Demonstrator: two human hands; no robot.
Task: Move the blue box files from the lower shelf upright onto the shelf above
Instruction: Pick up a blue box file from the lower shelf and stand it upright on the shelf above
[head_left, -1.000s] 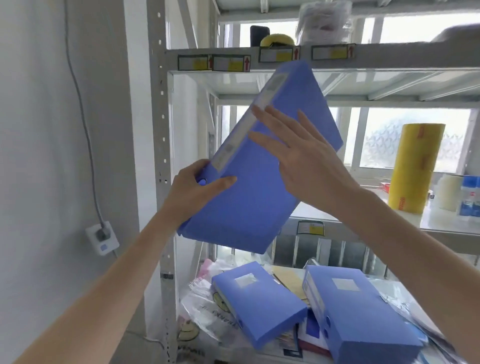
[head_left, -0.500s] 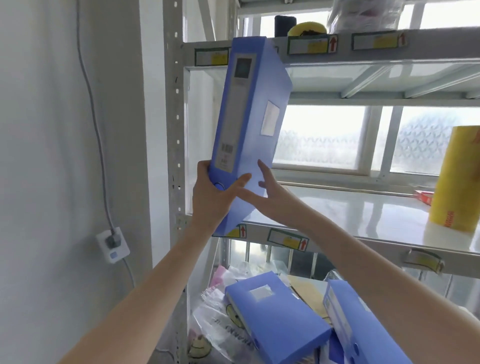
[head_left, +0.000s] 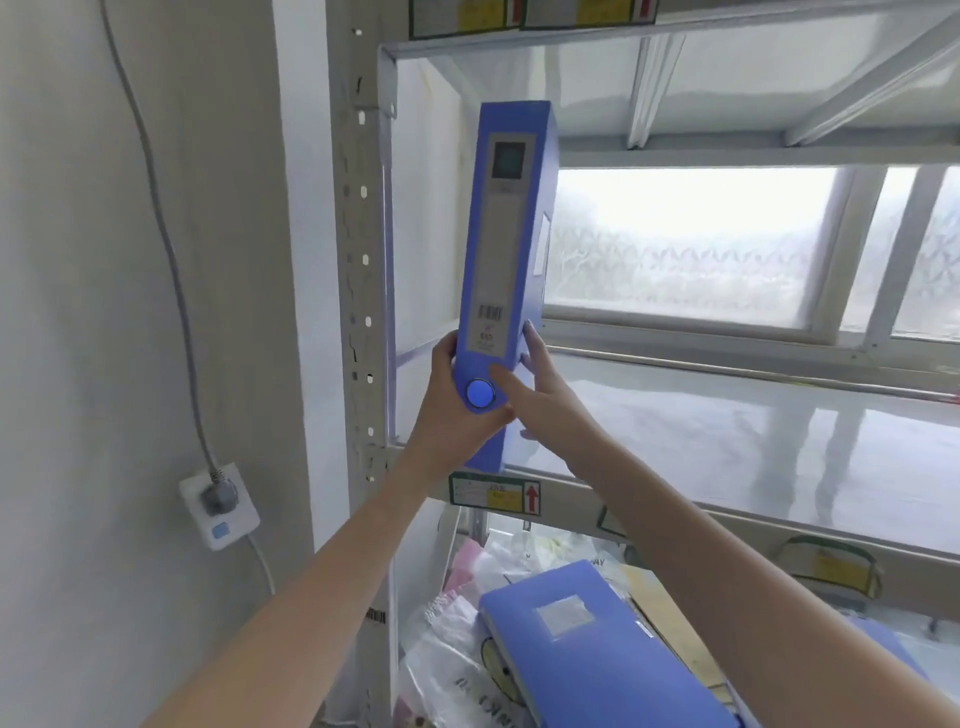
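Note:
A blue box file (head_left: 506, 249) stands upright at the left end of the white upper shelf (head_left: 727, 431), spine with label and barcode facing me. My left hand (head_left: 452, 410) grips its lower spine from the left, thumb under the round finger hole. My right hand (head_left: 540, 384) presses flat against its right side near the bottom. On the lower shelf a second blue box file (head_left: 587, 649) lies flat among papers. A strip of a third blue file (head_left: 893, 654) shows behind my right forearm.
The grey perforated upright post (head_left: 361, 260) stands just left of the held file. Plastic bags and papers (head_left: 457, 660) clutter the lower shelf. A wall socket with a plugged cable (head_left: 218, 504) sits on the left wall. A frosted window (head_left: 691, 249) is behind the shelf.
The held file went from tilted to upright and moved in over the upper shelf's left end. My right hand slid from under the file to its right side. The view shifted closer.

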